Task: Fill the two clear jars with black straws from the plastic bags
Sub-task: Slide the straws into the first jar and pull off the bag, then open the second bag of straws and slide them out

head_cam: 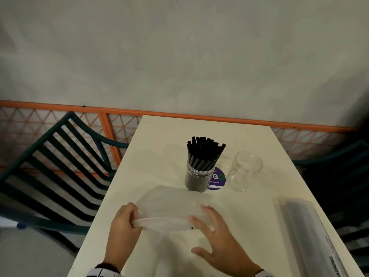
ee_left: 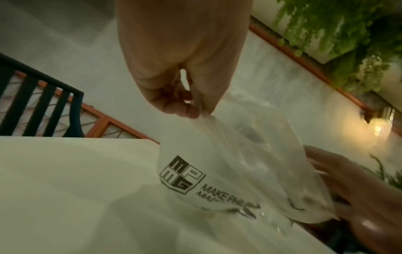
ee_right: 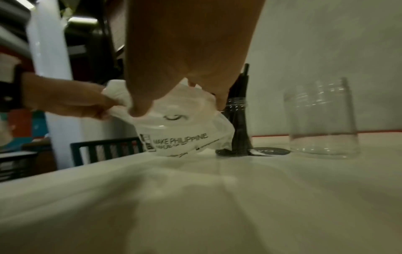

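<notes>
A clear jar (head_cam: 198, 176) packed with black straws (head_cam: 203, 152) stands mid-table; it is partly hidden behind the bag in the right wrist view (ee_right: 239, 120). To its right stands an empty clear jar (head_cam: 244, 172) (ee_right: 322, 120). In front of them both hands hold up a limp, empty-looking printed plastic bag (head_cam: 167, 206) (ee_left: 228, 163) (ee_right: 180, 130). My left hand (head_cam: 127, 220) (ee_left: 187, 106) pinches its left end. My right hand (head_cam: 199, 232) (ee_right: 178, 103) grips its right end between thumb and fingers.
A second plastic bag holding dark straws (head_cam: 307, 232) lies along the table's right edge. A purple round sticker (head_cam: 218, 179) sits between the jars on the cream table (head_cam: 159, 140). Dark slatted chairs (head_cam: 56, 166) flank the table, and an orange railing (head_cam: 107, 132) runs behind.
</notes>
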Demonstrator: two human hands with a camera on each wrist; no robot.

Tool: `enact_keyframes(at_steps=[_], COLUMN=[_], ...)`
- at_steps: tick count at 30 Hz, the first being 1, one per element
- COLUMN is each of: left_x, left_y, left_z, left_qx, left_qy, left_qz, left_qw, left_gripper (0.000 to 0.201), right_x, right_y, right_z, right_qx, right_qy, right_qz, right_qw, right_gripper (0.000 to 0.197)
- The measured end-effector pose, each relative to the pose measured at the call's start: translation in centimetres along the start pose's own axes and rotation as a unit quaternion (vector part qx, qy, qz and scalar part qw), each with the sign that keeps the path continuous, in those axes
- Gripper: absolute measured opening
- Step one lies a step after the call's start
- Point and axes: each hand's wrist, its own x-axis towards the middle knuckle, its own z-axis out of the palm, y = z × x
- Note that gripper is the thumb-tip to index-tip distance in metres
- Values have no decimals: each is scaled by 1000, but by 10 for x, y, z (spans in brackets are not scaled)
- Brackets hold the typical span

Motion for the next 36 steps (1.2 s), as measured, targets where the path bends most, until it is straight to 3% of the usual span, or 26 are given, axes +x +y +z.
enact_keyframes(at_steps=[4, 6, 7, 8, 9, 11, 13, 15, 19, 20, 21, 22, 23, 25, 26, 27, 30, 34, 36], left_x=[-6, -11, -12, -13, -15, -19, -18, -12, -6, -5, -4, -3, -1, 1, -1, -4, -10, -19, -24], left_y=[-15, -15, -16, -15, -11, -2, -12, -40, -83, -81, -77, -71, -66, -56, -42, -28, 20, 55, 64], left_z=[-9, -17, -19, -19, -15, -3, 20, 41, 60, 58, 54, 49, 45, 37, 32, 26, 17, 36, 54], left_qx=[80, 164, 226, 263, 261, 256, 319, 368, 383, 371, 370, 372, 373, 357, 342, 324, 250, 156, 127], left_qy=[-141, -271, -307, -302, -272, -257, -273, -307, -290, -296, -313, -332, -348, -348, -326, -299, -266, -256, -259], left_qz=[19, 17, 14, 30, 55, 88, 107, 96, 82, 73, 53, 27, 9, 13, 22, 24, 30, 33, 45], left_qw=[987, 948, 925, 916, 925, 928, 901, 872, 873, 877, 873, 866, 860, 867, 881, 897, 931, 953, 956], left_gripper=[57, 52, 59, 66, 65, 55, 55, 64, 67, 64, 60, 55, 57, 74, 76, 69, 34, 21, 19], right_x=[12, 18, 21, 23, 26, 28, 28, 26, 17, 10, 4, -2, -9, -26, -39, -50, -87, -126, -136], right_y=[-11, -11, -13, -14, -14, -16, -16, -18, -16, -14, -7, 1, 12, 41, 62, 79, 125, 163, 179], right_z=[26, 42, 45, 47, 52, 65, 74, 73, 56, 48, 44, 36, 27, 5, -4, -17, -54, -76, -78], right_qx=[-16, -43, -69, -89, -85, -131, -138, -91, -16, 23, 51, 89, 104, 109, 77, 51, -20, 20, 86], right_qy=[-94, -135, -168, -199, -225, -191, -166, -189, -183, -160, -82, -17, 54, 176, 222, 245, 260, 236, 192], right_qz=[38, 49, 63, 87, 125, 137, 122, 118, 86, 54, 56, 96, 154, 262, 297, 343, 470, 623, 660], right_qw=[995, 989, 981, 972, 963, 963, 969, 971, 979, 985, 994, 991, 981, 943, 926, 905, 843, 746, 721], right_gripper=[65, 80, 79, 72, 66, 56, 47, 38, 56, 64, 73, 78, 73, 35, 18, 17, 26, 69, 86])
